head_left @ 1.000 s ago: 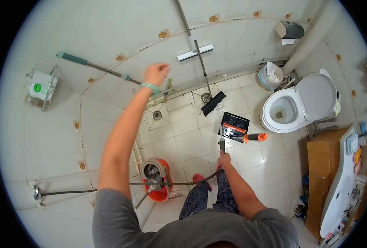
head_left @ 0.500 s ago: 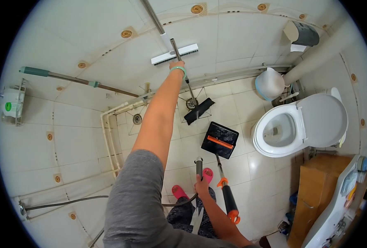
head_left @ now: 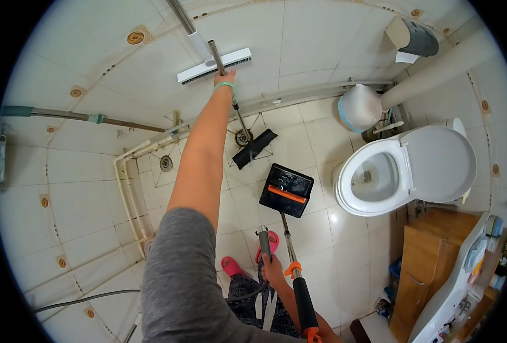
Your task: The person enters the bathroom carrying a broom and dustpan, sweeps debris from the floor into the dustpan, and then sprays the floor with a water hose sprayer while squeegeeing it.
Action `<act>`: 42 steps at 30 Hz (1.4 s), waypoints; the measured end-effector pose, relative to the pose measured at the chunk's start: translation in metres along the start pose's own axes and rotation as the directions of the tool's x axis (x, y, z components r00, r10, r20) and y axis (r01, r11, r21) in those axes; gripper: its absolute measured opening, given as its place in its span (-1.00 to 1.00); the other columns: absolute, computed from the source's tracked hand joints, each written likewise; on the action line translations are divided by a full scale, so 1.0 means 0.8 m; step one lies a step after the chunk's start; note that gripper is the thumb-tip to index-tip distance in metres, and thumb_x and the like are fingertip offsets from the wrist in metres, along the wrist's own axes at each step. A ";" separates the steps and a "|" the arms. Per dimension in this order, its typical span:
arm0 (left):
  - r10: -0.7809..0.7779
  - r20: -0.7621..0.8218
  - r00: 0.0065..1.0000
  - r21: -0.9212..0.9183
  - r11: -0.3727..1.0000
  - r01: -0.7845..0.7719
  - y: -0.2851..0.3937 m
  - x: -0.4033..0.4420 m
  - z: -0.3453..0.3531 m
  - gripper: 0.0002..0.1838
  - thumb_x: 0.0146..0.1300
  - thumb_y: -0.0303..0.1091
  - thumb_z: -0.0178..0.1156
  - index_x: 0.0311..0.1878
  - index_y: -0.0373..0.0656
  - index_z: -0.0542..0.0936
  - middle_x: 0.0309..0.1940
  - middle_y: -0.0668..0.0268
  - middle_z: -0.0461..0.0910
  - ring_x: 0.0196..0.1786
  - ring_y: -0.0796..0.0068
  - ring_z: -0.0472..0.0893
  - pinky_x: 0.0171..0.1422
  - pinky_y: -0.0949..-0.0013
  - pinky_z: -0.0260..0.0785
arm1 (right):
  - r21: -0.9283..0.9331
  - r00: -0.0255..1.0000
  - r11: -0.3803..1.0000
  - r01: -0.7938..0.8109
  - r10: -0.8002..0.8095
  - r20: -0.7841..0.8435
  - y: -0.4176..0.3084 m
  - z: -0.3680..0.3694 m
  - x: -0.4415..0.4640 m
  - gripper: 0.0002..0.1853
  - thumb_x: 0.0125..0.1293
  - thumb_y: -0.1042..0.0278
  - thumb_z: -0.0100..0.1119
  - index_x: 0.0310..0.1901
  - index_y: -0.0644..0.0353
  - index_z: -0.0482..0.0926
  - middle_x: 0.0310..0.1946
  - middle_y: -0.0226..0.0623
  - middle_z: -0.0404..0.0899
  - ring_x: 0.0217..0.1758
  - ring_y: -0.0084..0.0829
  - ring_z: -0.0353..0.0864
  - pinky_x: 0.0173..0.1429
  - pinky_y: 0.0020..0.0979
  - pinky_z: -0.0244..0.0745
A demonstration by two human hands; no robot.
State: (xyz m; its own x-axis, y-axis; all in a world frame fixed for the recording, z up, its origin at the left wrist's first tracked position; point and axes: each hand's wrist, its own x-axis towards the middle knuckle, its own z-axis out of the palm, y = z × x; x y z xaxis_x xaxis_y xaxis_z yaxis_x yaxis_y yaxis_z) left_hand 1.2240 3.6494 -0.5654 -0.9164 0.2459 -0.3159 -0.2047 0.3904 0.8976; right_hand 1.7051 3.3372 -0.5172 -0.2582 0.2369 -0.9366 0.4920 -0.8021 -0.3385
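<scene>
My left hand (head_left: 225,78) is stretched far forward and closed around the metal pole of the black broom (head_left: 255,149), whose head rests on the floor tiles by a drain. Behind that pole a white brush (head_left: 214,65) stands head-down against the wall. Close to my legs, my right hand (head_left: 273,270) grips a grey shower head (head_left: 264,244) with a dark hose. The black dustpan (head_left: 286,190) lies on the wet floor with an orange strip across it. Its black and orange handle (head_left: 305,300) passes beside my right forearm.
A toilet (head_left: 373,176) with its lid raised stands at the right. Behind it is a waste bin (head_left: 360,108). A wooden cabinet (head_left: 433,268) is at the lower right. Pipes (head_left: 129,194) run along the left wall, below a green-handled pole (head_left: 116,122).
My left hand has reached forward and closed on the broom's pole. My right hand has drawn back towards my legs with the shower head. The view has shifted.
</scene>
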 end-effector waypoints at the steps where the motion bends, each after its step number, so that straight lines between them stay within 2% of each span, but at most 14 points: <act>1: -0.005 -0.001 1.000 0.004 1.000 0.005 -0.008 0.000 -0.001 -0.59 -0.05 -0.22 0.27 -0.17 -0.26 0.45 -0.23 0.14 0.52 -0.15 0.22 0.51 -0.07 0.30 0.31 | 0.000 1.000 1.000 -0.007 0.007 0.001 0.005 0.002 0.003 -0.66 0.22 0.01 -0.05 -0.27 0.16 0.30 -0.71 -0.39 0.26 -0.76 -0.59 0.23 -0.71 -0.54 0.14; 3: 0.207 -0.056 0.977 0.319 0.931 -0.179 -0.007 -0.036 -0.013 -0.71 0.00 -0.27 0.24 -0.26 -0.20 0.46 -0.36 0.20 0.54 -0.27 0.26 0.53 -0.15 0.33 0.34 | -0.044 0.999 0.998 0.034 -0.033 0.016 0.017 0.004 0.008 -0.67 0.22 0.02 -0.05 -0.29 0.17 0.30 -0.71 -0.40 0.26 -0.75 -0.59 0.23 -0.71 -0.55 0.14; 5: 0.258 -0.070 0.964 0.360 0.907 -0.217 -0.005 -0.067 -0.034 -0.81 0.01 -0.33 0.22 -0.32 -0.16 0.48 -0.43 0.21 0.54 -0.34 0.25 0.52 -0.18 0.33 0.33 | -0.053 1.000 0.998 0.021 -0.021 0.014 0.016 0.007 0.004 -0.67 0.23 0.03 -0.05 -0.30 0.17 0.30 -0.71 -0.40 0.26 -0.76 -0.59 0.23 -0.71 -0.55 0.14; 18: 0.416 0.249 0.874 -0.299 0.892 -0.340 -0.030 -0.210 -0.312 -0.93 0.07 -0.54 0.12 -0.36 -0.20 0.45 -0.30 0.37 0.49 -0.47 0.69 0.36 -0.41 0.64 0.23 | -0.019 0.984 0.987 0.157 -0.158 -0.077 0.003 0.025 -0.016 -0.68 0.25 0.10 -0.09 -0.38 0.24 0.30 -0.80 -0.37 0.26 -0.84 -0.49 0.27 -0.77 -0.43 0.15; 20: 0.272 0.199 0.942 -0.214 0.950 -0.229 -0.043 -0.257 -0.344 -0.91 0.07 -0.61 0.08 -0.41 -0.18 0.42 -0.44 0.43 0.36 0.12 0.42 0.36 0.01 0.54 0.16 | -0.053 0.981 0.984 0.169 -0.173 -0.088 0.002 0.030 -0.017 -0.68 0.25 0.11 -0.09 -0.37 0.25 0.30 -0.80 -0.37 0.27 -0.84 -0.49 0.27 -0.77 -0.44 0.15; 22: 0.342 0.271 0.900 -0.194 0.935 -0.298 -0.093 -0.280 -0.376 -0.91 0.08 -0.61 0.07 -0.41 -0.18 0.43 -0.43 0.44 0.38 0.12 0.43 0.35 0.01 0.53 0.17 | -0.113 0.981 0.982 0.148 -0.160 -0.109 0.001 0.036 -0.015 -0.67 0.25 0.12 -0.09 -0.24 0.30 0.32 -0.79 -0.35 0.29 -0.83 -0.48 0.30 -0.77 -0.45 0.16; 24: 0.573 0.264 0.776 0.054 0.794 -0.605 -0.166 -0.287 -0.405 -0.91 0.10 -0.58 0.07 -0.33 -0.17 0.48 -0.34 0.38 0.45 -0.35 0.64 0.45 -0.32 0.65 0.27 | -0.123 0.980 0.979 0.161 -0.174 -0.099 0.001 0.042 -0.019 -0.65 0.23 0.07 -0.08 -0.24 0.25 0.32 -0.76 -0.36 0.29 -0.80 -0.54 0.27 -0.76 -0.49 0.16; 26: 0.145 0.322 0.936 0.011 0.988 -0.157 -0.218 -0.314 -0.433 -0.88 0.10 -0.61 0.06 -0.30 -0.19 0.50 -0.33 0.39 0.41 -0.16 0.50 0.52 -0.17 0.62 0.35 | -0.139 0.978 0.978 0.156 -0.173 -0.118 -0.002 0.048 -0.025 -0.64 0.23 0.03 -0.07 -0.24 0.22 0.33 -0.72 -0.35 0.29 -0.78 -0.57 0.25 -0.75 -0.52 0.15; 27: 0.136 0.315 0.939 0.010 0.989 -0.147 -0.246 -0.325 -0.445 -0.88 0.10 -0.61 0.06 -0.30 -0.19 0.50 -0.33 0.39 0.41 -0.16 0.50 0.52 -0.17 0.62 0.35 | -0.150 0.979 0.977 0.149 -0.167 -0.117 0.002 0.049 -0.024 -0.64 0.23 0.03 -0.07 -0.24 0.22 0.33 -0.72 -0.35 0.29 -0.78 -0.57 0.25 -0.75 -0.52 0.15; 29: -0.178 0.464 0.868 -0.307 0.887 0.346 -0.279 -0.348 -0.463 -0.81 0.08 -0.65 0.05 -0.23 -0.24 0.51 -0.18 0.36 0.40 -0.18 0.38 0.54 -0.14 0.52 0.39 | -0.269 0.970 0.946 0.183 -0.219 -0.108 0.009 0.047 -0.017 -0.65 0.24 0.04 -0.09 -0.22 0.22 0.33 -0.71 -0.34 0.30 -0.77 -0.55 0.26 -0.74 -0.51 0.15; 32: -0.242 0.515 0.822 -0.129 0.927 0.354 -0.290 -0.389 -0.492 -0.78 0.12 -0.62 0.00 -0.18 -0.24 0.53 -0.04 0.29 0.37 -0.21 0.37 0.52 -0.17 0.43 0.44 | -0.342 0.961 0.914 0.217 -0.262 -0.090 0.012 0.051 -0.013 -0.66 0.25 0.12 -0.10 -0.12 0.23 0.32 -0.72 -0.34 0.30 -0.77 -0.55 0.25 -0.75 -0.51 0.15; 36: -0.316 0.510 0.800 -0.240 0.841 0.485 -0.310 -0.411 -0.535 -0.75 0.21 -0.50 -0.05 -0.05 -0.20 0.47 0.02 0.18 0.32 -0.14 0.36 0.49 -0.17 0.42 0.44 | -0.441 0.952 0.862 0.251 -0.303 -0.051 0.011 0.064 0.001 -0.62 0.23 0.19 -0.10 0.01 0.24 0.27 -0.68 -0.33 0.34 -0.79 -0.56 0.24 -0.80 -0.53 0.10; 38: -0.375 0.691 0.618 -0.399 0.516 0.758 -0.318 -0.418 -0.561 -0.63 0.26 -0.35 -0.07 0.14 -0.12 0.28 -0.03 0.08 0.35 -0.15 0.38 0.47 -0.21 0.44 0.43 | -0.495 0.954 0.833 0.246 -0.298 -0.027 0.008 0.076 0.009 -0.61 0.24 0.21 -0.11 0.03 0.24 0.27 -0.62 -0.31 0.39 -0.80 -0.55 0.24 -0.80 -0.53 0.10; 42: -0.556 0.749 0.360 -0.323 0.167 0.931 -0.337 -0.434 -0.577 -0.51 0.28 -0.24 -0.12 0.25 -0.07 0.07 -0.08 0.03 0.37 -0.33 0.41 0.48 -0.35 0.43 0.41 | -0.553 0.943 0.775 0.306 -0.325 0.067 -0.001 0.092 0.040 -0.65 0.25 0.21 -0.12 -0.04 0.29 0.31 -0.68 -0.26 0.39 -0.81 -0.53 0.27 -0.81 -0.49 0.15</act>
State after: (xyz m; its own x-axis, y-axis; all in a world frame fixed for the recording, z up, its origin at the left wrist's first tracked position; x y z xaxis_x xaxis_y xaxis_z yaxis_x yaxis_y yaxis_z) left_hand 1.4387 3.0489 -0.5556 0.0418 0.5362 -0.8431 -0.9990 0.0072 -0.0449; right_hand 1.6351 3.3053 -0.5400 -0.4591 0.4477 -0.7673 0.7622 -0.2453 -0.5991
